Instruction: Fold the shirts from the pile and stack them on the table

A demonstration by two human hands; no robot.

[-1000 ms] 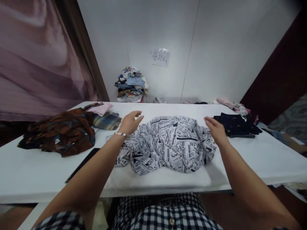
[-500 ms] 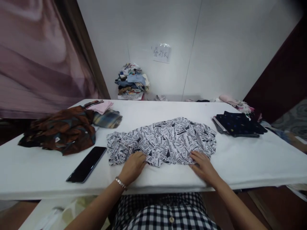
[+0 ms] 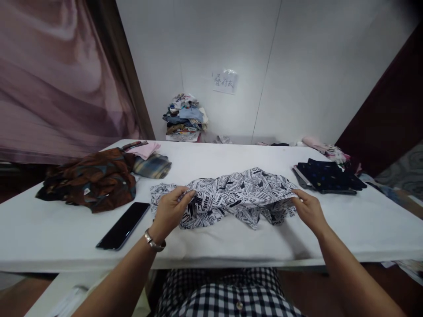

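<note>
A white shirt (image 3: 241, 193) with black newspaper-style print lies bunched lengthwise across the middle of the white table. My left hand (image 3: 173, 209), with a metal bracelet at its wrist, pinches the cloth near the left end. On the right, my right hand (image 3: 309, 211) grips the shirt's edge between thumb and fingers. Between the hands the near edge is lifted off the tabletop, and loose folds hang under it. The fingertips of both hands are partly hidden by cloth.
A black phone (image 3: 124, 226) lies left of the shirt, beside a crumpled brown patterned garment (image 3: 95, 180). Behind that are a pink cloth (image 3: 145, 150) and plaid cloth (image 3: 152, 166). Folded dark clothes (image 3: 328, 176) sit at right. A clothes stack (image 3: 185, 116) stands by the wall.
Both hands have risen from the table and moved apart, taking hold of the shirt's near edge. That edge is now lifted and stretched between them.
</note>
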